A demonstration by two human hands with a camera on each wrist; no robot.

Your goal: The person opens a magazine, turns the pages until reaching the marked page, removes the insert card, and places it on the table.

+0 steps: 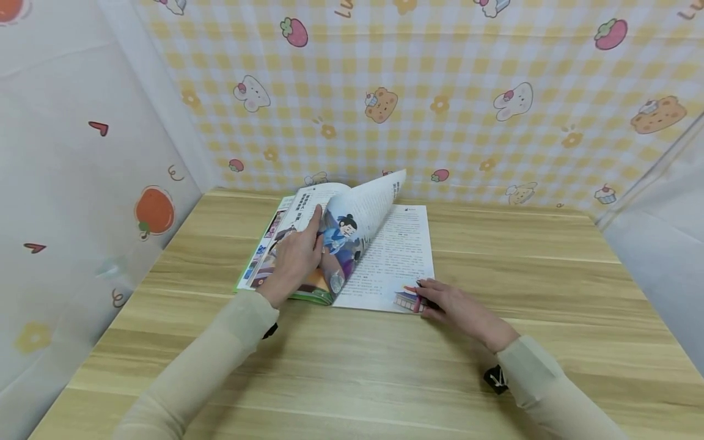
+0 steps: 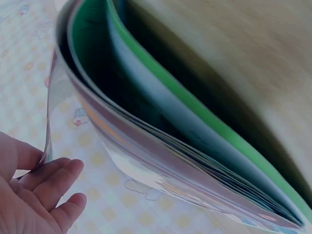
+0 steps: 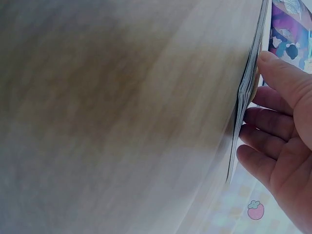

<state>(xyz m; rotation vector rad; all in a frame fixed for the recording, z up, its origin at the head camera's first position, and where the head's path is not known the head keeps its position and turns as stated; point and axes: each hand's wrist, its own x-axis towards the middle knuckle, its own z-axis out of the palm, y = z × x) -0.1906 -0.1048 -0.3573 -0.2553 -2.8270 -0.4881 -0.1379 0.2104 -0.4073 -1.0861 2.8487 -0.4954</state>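
Note:
An illustrated, magazine-like book [image 1: 385, 256] lies open on the wooden table. A lifted page [image 1: 365, 208], with a drawn figure in blue, stands slanted across its middle. My left hand [image 1: 299, 253] is over the book's left half; in the left wrist view, the thumb and fingers [image 2: 63, 180] pinch the edge of a thin page. My right hand [image 1: 451, 305] is at the lower right corner, by a printed building. In the right wrist view, its thumb and bent fingers [image 3: 261, 119] hold the corner of the stacked pages [image 3: 243, 90].
The wooden table [image 1: 550, 263] extends around the book on both sides and in front. Behind it hangs a yellow checked cloth [image 1: 440, 73] with cartoon prints. A white printed sheet [image 1: 71, 201] covers the left side, and another pale sheet [image 1: 671, 201] hangs on the right.

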